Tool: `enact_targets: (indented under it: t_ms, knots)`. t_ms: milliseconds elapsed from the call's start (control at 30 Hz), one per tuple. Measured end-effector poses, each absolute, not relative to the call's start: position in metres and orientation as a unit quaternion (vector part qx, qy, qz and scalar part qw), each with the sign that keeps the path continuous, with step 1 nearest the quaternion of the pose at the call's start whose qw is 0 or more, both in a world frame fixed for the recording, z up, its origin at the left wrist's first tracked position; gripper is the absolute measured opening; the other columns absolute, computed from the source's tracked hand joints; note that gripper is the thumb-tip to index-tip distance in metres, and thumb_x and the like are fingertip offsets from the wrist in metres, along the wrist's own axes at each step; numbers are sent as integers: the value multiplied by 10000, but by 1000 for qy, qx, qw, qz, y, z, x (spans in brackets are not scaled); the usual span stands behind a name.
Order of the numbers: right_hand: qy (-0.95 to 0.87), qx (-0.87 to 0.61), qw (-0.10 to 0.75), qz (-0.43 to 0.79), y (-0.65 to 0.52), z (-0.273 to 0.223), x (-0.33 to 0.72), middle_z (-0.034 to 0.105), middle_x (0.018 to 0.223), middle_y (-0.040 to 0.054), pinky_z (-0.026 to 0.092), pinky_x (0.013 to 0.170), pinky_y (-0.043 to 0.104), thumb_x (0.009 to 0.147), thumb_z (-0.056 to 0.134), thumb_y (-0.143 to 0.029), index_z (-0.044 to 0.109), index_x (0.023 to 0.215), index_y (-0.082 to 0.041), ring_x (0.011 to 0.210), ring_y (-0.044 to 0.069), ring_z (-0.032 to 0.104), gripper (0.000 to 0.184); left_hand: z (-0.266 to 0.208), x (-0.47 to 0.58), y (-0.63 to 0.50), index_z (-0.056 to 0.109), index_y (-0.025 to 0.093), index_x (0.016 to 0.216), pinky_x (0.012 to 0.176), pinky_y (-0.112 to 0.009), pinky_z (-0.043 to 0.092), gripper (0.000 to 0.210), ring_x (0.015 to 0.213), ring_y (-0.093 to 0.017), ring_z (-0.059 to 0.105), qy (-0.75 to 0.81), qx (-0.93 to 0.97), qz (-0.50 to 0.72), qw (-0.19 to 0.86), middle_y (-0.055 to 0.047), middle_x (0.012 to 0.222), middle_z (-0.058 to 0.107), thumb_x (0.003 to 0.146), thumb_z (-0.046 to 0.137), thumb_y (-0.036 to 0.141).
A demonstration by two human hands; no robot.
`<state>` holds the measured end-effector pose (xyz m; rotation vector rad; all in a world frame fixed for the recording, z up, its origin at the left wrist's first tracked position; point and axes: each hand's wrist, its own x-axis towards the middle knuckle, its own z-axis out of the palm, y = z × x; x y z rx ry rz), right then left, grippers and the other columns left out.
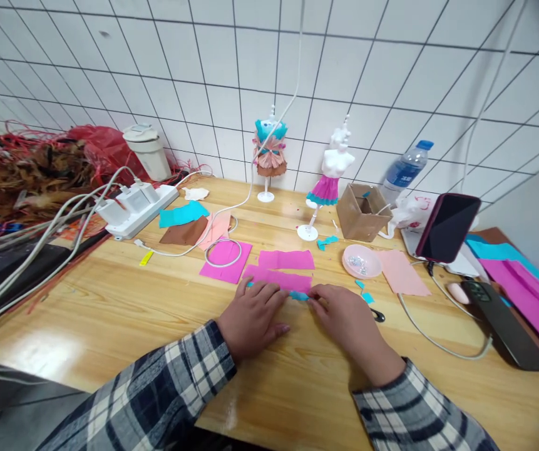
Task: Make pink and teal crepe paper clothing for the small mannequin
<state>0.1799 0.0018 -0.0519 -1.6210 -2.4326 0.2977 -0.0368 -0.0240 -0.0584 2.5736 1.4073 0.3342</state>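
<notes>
My left hand (256,314) lies flat on the table with its fingers stretched over a narrow blue paper strip (298,295). The strip runs along the near edge of a magenta paper piece (281,278). At the strip's right end, my right hand (342,318) pinches it between thumb and fingers. Just beyond lies a second magenta strip (286,259). A magenta sheet (222,270) sits to the left with a coiled white cable on it. Small blue scraps (367,297) and the black handles of a tool (379,316) are beside my right hand.
Two small dress forms, one in a layered dress (270,150) and one in a magenta skirt (325,190), stand by the wall. A cardboard box (364,213), pink bowl (361,262), water bottle (405,169), propped phone (448,227) and power strip (144,212) surround the work area.
</notes>
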Motion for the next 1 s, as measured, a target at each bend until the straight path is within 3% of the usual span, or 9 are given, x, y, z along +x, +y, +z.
enact_targets:
  t_ms: [200,367,467,567,733,833,1000]
  knots:
    - [-842,-519,112,97,-1,-51,164,691,889,37,424,686,293,904,527,-247,600,1098,-249,867,212,623,208,-56,-38,-24,535,250,1220,1073,-560,173,443,1136,-294,490,465,875,104,91,-81,1269,561,862,529,512]
    - [-839,-505,148,138,1,-58,160,693,966,35,452,746,288,913,490,-204,502,1265,-250,903,193,621,356,-56,-41,-22,500,189,1242,985,-457,332,458,1089,-270,513,460,868,137,129,-98,1198,603,855,568,425]
    - [-836,-505,152,150,2,-62,160,699,1033,33,463,769,299,904,475,-170,417,1353,-252,929,191,630,460,-56,-43,-22,444,224,1320,1026,-491,280,524,1101,-270,516,459,867,150,124,-82,1213,601,855,566,432]
    - [-839,-501,148,151,2,-64,160,701,1051,40,472,769,308,899,468,-165,436,1337,-248,927,197,640,447,-56,-43,-23,453,285,1318,1071,-521,201,469,1113,-258,512,454,874,134,110,-53,1230,587,880,528,436]
    - [-852,-469,193,131,4,-65,167,678,1088,45,465,834,315,920,438,-185,571,1165,-231,978,190,611,282,-57,-45,-22,585,243,1145,1015,-515,270,346,1131,-290,475,459,877,118,84,-90,1287,537,878,524,455]
    - [-859,-477,159,97,6,-64,171,680,1043,51,456,834,326,899,438,-141,614,1119,-225,961,201,593,294,-58,-45,-21,597,261,1138,1003,-516,278,334,1137,-294,467,461,874,129,82,-88,1329,508,871,537,453]
    - [-859,-481,135,108,8,-62,173,686,1016,31,440,842,303,903,436,-129,634,1100,-238,964,182,589,300,-52,-48,-18,556,257,1198,982,-498,305,355,1101,-273,512,474,862,142,105,-78,1202,595,875,545,403]
